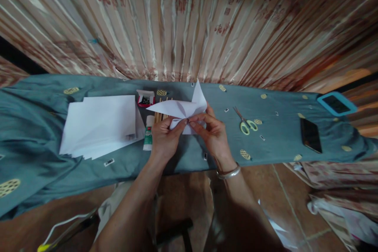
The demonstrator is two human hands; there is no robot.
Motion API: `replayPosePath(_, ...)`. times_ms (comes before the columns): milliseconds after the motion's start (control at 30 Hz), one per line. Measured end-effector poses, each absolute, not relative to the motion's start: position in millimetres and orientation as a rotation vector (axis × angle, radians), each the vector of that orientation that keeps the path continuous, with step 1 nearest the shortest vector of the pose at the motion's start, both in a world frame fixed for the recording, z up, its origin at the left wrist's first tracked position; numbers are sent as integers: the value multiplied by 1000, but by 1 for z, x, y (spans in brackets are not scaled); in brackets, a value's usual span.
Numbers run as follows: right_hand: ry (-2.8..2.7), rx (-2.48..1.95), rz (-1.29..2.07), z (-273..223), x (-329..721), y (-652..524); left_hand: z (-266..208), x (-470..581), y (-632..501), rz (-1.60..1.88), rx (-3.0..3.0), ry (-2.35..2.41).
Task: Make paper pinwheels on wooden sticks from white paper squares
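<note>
A white paper pinwheel (180, 107) with pointed, folded blades is held over the middle of the cloth-covered table. My left hand (165, 136) grips its near left side, thumb pressed close to the centre. From the right, my right hand (211, 130) pinches at the centre with thumb and forefinger; a small dark spot shows between the fingertips, too small to name. Partly hidden behind the paper and my left hand lie several thin wooden sticks (158, 115). Just left of my left hand is a green and white glue stick (148, 134).
A stack of white paper (100, 124) lies left, with a small red box (145, 98) of dark bits beside it. To the right are green-handled scissors (245, 123), a dark phone (310, 135) and a blue-framed tablet (337, 103). A curtain (177, 27) hangs behind the table.
</note>
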State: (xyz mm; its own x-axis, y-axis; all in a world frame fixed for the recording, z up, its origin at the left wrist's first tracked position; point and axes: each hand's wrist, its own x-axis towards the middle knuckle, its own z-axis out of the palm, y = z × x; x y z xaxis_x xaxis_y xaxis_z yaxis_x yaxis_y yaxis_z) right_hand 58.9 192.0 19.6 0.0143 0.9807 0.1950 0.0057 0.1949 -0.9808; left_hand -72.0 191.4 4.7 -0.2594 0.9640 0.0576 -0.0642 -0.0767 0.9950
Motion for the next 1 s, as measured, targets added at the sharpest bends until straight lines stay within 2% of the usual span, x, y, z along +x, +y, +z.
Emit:
replayPosePath(600,-1135,-1001,1281,10,58,198,5,-77,190,1432,1180,1351)
replayPosePath(1000,-1040,-928,1412,14,56,196,7,-73,189,1439,997,1263)
